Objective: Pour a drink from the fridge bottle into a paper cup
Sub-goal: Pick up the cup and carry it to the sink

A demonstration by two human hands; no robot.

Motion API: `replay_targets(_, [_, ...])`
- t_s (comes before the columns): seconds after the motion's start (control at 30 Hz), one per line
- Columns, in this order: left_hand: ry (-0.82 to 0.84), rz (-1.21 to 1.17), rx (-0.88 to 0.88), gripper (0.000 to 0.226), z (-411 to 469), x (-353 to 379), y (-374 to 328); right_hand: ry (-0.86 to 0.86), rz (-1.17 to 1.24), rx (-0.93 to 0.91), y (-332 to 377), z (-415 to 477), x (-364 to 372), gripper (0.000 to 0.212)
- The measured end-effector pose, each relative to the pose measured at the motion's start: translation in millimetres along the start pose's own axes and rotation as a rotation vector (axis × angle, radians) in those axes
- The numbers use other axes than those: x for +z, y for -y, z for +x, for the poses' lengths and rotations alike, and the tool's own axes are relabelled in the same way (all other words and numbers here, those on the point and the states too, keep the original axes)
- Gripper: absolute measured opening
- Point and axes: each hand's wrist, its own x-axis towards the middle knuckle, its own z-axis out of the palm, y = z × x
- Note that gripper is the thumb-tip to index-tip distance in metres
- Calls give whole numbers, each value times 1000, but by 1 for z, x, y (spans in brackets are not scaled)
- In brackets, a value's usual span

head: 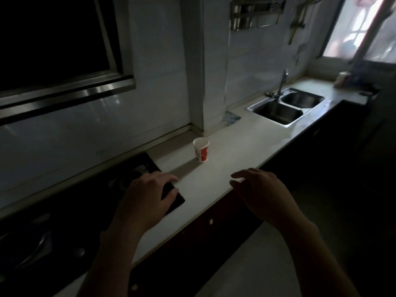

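Note:
A white and red paper cup (201, 149) stands upright on the pale countertop (246, 144), close to the wall. My left hand (147, 198) hovers over the corner of the black stove, fingers loosely spread, holding nothing. My right hand (259, 194) hangs above the counter's front edge, fingers apart and empty. Both hands are nearer to me than the cup and apart from it. No bottle and no fridge are in view.
A black gas stove (64, 221) fills the left of the counter under a range hood (64, 82). A double steel sink (287, 106) with a tap sits further right. A blue cloth (231, 117) lies by the wall. Dark cabinets run below the counter.

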Motion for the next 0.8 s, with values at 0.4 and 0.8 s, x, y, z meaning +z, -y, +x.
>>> replay_targets(0.4, [89, -55, 80, 27, 172, 59, -20, -70, -60, 74, -63, 121, -26, 34])
replay_targets(0.8, [160, 82, -185, 29, 275, 132, -17, 98, 9, -53, -169, 259, 2, 36])
